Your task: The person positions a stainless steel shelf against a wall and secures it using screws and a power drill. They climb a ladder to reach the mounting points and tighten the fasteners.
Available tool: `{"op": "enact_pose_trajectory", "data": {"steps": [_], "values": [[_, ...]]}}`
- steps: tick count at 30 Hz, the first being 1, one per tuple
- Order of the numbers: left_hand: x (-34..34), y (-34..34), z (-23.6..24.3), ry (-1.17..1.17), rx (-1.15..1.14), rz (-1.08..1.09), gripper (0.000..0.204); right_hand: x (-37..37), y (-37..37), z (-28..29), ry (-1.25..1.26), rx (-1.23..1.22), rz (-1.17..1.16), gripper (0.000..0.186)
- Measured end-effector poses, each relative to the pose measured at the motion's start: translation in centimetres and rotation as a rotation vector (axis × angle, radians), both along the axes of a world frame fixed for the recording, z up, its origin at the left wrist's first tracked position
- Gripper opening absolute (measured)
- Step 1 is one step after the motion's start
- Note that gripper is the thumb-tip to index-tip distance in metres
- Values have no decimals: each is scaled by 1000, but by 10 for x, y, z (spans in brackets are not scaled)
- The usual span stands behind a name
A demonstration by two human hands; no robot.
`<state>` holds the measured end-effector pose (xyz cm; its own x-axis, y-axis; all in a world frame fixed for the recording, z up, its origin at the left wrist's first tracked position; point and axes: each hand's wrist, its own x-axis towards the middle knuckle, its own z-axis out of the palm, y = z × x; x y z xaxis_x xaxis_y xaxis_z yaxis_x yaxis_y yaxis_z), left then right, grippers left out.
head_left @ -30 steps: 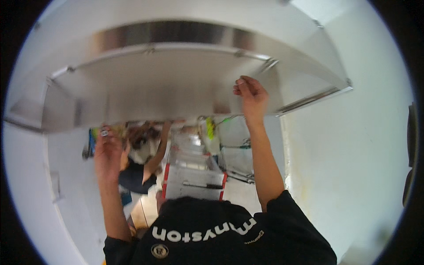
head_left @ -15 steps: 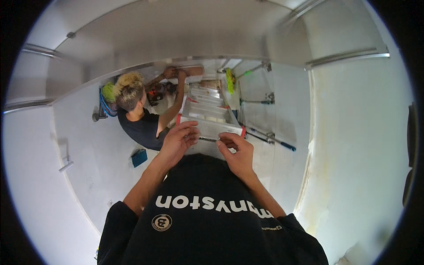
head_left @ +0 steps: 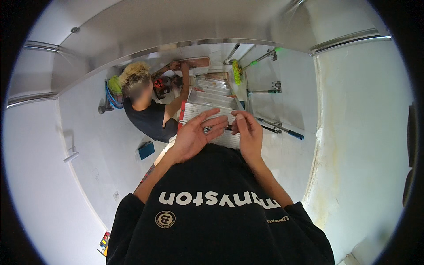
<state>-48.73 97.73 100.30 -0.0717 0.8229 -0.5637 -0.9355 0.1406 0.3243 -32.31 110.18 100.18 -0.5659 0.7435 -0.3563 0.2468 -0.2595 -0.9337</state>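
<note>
My left hand is turned palm up with its fingers stretched toward the right. Small shiny metal pieces rest in it at the base of the fingers; their exact kind is too small to tell. Beside its fingertips, my right hand has thumb and fingers drawn together. Something small and dark shows by its fingertips, but I cannot make out what it is. Below both hands is the ribbed top of a metal stepladder with red edge parts.
A person in a dark top crouches ahead on the left, hands at a long tray. Long-handled poles and a yellow-green mop head stand to the right. A blue box lies left. A wide grey panel spans overhead.
My left hand has turned palm up, showing the metal pieces. Both hands have moved slightly forward and closer together. The view has shifted a little, and more of the ladder's top shows.
</note>
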Motion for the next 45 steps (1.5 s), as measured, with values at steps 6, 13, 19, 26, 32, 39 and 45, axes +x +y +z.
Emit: {"op": "enact_pose_trajectory", "data": {"steps": [6,13,19,26,32,39,45], "values": [[3,-4,6,257,-79,-20,41,2,-9,-16,25,-546,66,27],[-64,-2,13,538,-238,26,22,48,23,-37,-99,-231,-34,24],[-166,140,74,1980,-189,89,18,47,44,-25,-123,-159,-73,21],[-257,208,5,2530,-140,-162,22,52,44,-20,-235,189,60,21],[-260,207,5,2484,54,-13,22,67,35,-47,-310,61,22,22],[-275,167,0,2563,-326,238,44,44,45,-15,-300,210,77,20],[-214,77,-6,2697,-198,116,54,-21,77,-6,-52,-71,-109,28]]}}
